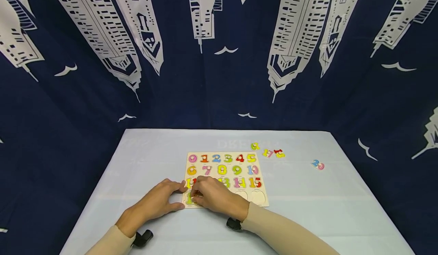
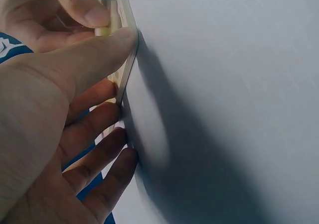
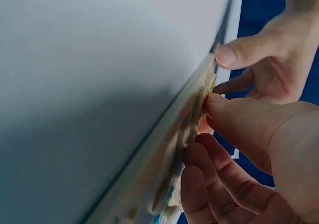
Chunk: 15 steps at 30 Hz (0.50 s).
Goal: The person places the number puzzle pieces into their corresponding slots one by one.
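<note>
A wooden number puzzle board (image 1: 213, 153) lies on the white table, with coloured number pieces set in its upper rows. My left hand (image 1: 159, 198) rests against the board's left side, its thumb at the near left corner and its fingers along the edge. Over the lower left of the board, my right hand (image 1: 215, 196) pinches a number piece (image 1: 189, 199) between thumb and fingers. That piece shows a green 1 at the first bottom-row place; its other digit is hidden by the fingers. Pale cut-out shapes (image 1: 258, 197) show in the bottom row, right of this hand.
Beyond the board's far right corner lie loose pieces: a yellow-green one (image 1: 254, 146), a pink-and-yellow one (image 1: 268, 153) and a red-and-yellow one (image 1: 279, 153). A blue-and-pink 20 piece (image 1: 318, 164) lies farther right. A dark blue cloth with white buildings (image 1: 205, 95) hangs behind the table.
</note>
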Motion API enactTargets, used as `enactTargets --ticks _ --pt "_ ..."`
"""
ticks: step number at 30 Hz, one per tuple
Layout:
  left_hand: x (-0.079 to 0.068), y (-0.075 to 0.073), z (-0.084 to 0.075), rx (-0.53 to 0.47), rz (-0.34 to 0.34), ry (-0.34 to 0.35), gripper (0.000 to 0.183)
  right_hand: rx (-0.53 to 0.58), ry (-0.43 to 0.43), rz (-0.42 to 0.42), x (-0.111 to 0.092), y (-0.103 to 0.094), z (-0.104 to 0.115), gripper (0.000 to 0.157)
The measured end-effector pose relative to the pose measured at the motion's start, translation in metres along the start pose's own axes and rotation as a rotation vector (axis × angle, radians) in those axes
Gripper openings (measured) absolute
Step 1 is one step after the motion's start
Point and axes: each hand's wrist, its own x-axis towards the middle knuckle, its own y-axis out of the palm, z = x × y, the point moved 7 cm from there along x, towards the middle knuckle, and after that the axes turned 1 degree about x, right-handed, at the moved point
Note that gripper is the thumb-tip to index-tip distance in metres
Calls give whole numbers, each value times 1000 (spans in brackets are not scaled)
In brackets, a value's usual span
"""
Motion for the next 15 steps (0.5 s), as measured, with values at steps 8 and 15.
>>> enactTargets --ticks 8,15 --pt "2 -2 -1 22 -13 20 54 4 -4 -17 8 5 1 4" --pt "2 -2 -2 7 -5 13 53 26 -14 -12 9 7 -1 7"
